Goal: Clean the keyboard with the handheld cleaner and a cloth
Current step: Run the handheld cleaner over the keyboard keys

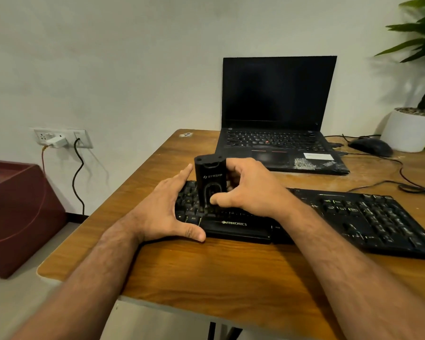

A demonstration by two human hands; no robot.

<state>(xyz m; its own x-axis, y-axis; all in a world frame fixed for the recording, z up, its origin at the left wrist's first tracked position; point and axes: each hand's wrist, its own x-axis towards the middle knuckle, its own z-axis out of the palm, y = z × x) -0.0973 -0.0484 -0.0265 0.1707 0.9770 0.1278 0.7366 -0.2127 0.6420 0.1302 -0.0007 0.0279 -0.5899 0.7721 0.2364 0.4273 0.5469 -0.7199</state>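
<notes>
While we hold the black handheld cleaner [209,182] upright on the left end of the black Zebronics keyboard [304,217], our right hand [245,190] grips its body, fingers curled round the far side and the thumb pressed on its front near the base. Our left hand [167,207] lies open, fingers straight along the keyboard's left edge and thumb against its front edge, steadying it on the wooden bench [206,271]. The cleaner's lower end meets the keys just above the space bar row. We see no cloth anywhere in view, so we judge the wiping step is yet to come.

The risks, as we read them: the cleaner stands tall on a narrow base, so a sideways push from our thumb could tip it or scrape its nozzle across the keycaps and pop one loose. The keyboard's cable [388,185] trails toward the laptop [277,114] and mouse [371,147]; if our bracing hand slips, the keyboard may slide and drag that cable. Pressing too hard could also lift the right end off the bench.
</notes>
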